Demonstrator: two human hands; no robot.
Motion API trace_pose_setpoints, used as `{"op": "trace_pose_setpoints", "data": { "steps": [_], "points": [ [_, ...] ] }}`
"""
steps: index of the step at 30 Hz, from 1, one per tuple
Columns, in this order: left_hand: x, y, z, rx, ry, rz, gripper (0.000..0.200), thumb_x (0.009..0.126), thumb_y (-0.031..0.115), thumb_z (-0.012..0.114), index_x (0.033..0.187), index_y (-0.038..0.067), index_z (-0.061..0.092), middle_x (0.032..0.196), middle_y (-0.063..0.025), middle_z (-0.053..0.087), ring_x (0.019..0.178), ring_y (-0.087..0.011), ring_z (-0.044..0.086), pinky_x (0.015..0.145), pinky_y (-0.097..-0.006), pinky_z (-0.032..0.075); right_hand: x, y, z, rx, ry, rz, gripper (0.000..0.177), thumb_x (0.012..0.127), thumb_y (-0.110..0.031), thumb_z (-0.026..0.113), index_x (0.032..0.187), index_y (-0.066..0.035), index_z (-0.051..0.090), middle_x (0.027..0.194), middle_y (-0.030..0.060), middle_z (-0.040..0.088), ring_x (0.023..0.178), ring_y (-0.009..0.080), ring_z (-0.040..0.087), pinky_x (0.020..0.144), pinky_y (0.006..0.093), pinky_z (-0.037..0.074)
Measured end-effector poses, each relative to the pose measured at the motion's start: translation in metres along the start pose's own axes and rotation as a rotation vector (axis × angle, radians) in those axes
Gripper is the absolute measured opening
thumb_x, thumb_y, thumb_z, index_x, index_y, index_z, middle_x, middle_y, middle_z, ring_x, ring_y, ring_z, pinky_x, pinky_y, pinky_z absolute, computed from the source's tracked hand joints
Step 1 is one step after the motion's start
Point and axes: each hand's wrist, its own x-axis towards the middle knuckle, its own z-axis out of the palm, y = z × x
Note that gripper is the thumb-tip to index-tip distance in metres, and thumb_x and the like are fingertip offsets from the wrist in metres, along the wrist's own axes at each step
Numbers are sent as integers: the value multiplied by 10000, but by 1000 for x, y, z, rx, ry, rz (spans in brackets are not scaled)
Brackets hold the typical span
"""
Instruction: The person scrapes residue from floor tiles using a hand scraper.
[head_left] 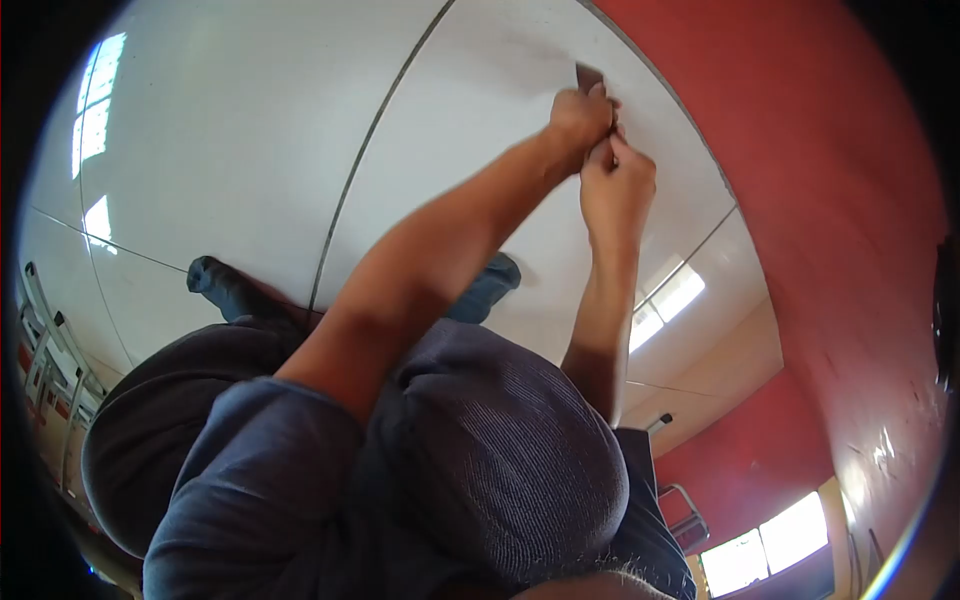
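My left hand (583, 118) is closed around a dark, flat, blade-like piece (588, 76), whose squared end sticks out past the fingers, close over the white tiled floor (480, 130). Just below it, my right hand (620, 182) is closed in a pinch, its fingertips against or very near the left hand. What the right fingers grip is hidden. Both arms reach forward past my bent knees, the left one crossing toward the right.
A red wall (740, 130) rises from the floor at the right, near my hands. My shoes (222, 285) stand on the tiles. Metal-framed furniture (55, 350) is at the far left. Window light reflects on the floor.
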Motion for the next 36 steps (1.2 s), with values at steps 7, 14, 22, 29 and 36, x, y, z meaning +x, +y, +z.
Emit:
{"op": "trace_pose_setpoints", "data": {
  "steps": [7, 14, 22, 29, 36],
  "points": [
    [-16, -54, -24, -78, 67, -108, 376, 982, 316, 459, 891, -31, 573, 663, -59, 524, 504, -173, 518, 454, -326, 436, -45, 26, 3, -37, 84, -147, 267, 918, -146, 496, 936, 81, 638, 754, 269, 630, 653, 296, 625, 639, 411, 461],
    [-1, -35, 2, -69, -34, -56, 360, 1012, 302, 410, 897, -11, 545, 655, -51, 483, 556, -169, 520, 483, -322, 445, -14, 29, -16, 55, -55, 39, 291, 926, -164, 485, 830, 89, 594, 606, 118, 554, 534, 151, 508, 521, 323, 400],
    [20, -11, 24, 136, -40, -39, 224, 922, 248, 516, 905, 50, 619, 848, -95, 608, 774, -216, 602, 617, -370, 488, 16, 23, -19, 68, -34, 112, 273, 937, -166, 492, 797, 41, 601, 560, 45, 514, 448, 93, 442, 418, 292, 332],
    [-9, -50, -1, -92, 59, -106, 325, 991, 253, 433, 855, -25, 532, 637, -66, 482, 517, -177, 499, 461, -327, 435, -18, 42, -19, -34, -106, 42, 271, 943, -147, 496, 819, 58, 622, 550, 52, 515, 460, 106, 450, 457, 291, 361],
    [94, -112, 1, 402, -80, 312, 364, 990, 265, 429, 828, -28, 572, 696, -100, 583, 594, -202, 567, 525, -363, 463, -5, 56, -25, 68, -50, 86, 264, 958, -149, 473, 841, 35, 622, 551, 30, 492, 437, 91, 416, 411, 262, 304]
  ]
}}
